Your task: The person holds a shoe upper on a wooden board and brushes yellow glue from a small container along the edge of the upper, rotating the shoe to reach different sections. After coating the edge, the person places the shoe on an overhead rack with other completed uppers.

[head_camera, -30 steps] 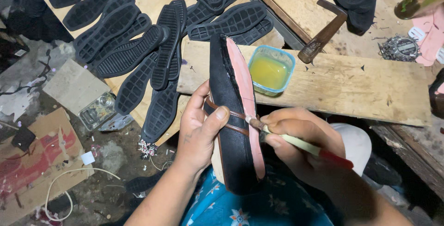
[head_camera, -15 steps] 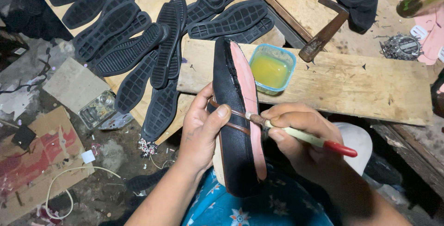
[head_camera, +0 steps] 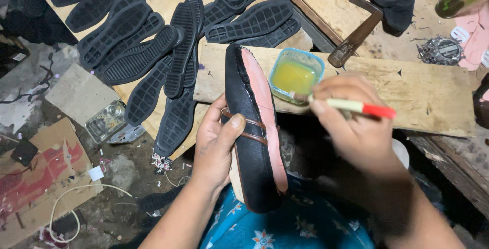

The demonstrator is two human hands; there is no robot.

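Note:
My left hand (head_camera: 216, 144) grips a black shoe (head_camera: 250, 127) on its side, its pink sole face turned right, with thin brown straps across the middle under my thumb. My right hand (head_camera: 354, 127) holds a small brush (head_camera: 351, 106) with a pale handle and red end. The brush tip reaches into a blue-rimmed square tub of yellow glue (head_camera: 296, 76). The tub stands on a wooden plank (head_camera: 423, 96) just right of the shoe's toe.
Several black rubber outsoles (head_camera: 168, 50) lie spread on a board at upper left. A hammer (head_camera: 356, 35) rests behind the plank. A metal tin (head_camera: 107, 121), cardboard (head_camera: 35, 177) and a white cord (head_camera: 76, 198) lie on the dirty floor at left. Pink pieces (head_camera: 473, 35) sit far right.
My right hand has lifted the brush off the shoe's side and moved it up and right to the glue tub. The left hand still holds the shoe.

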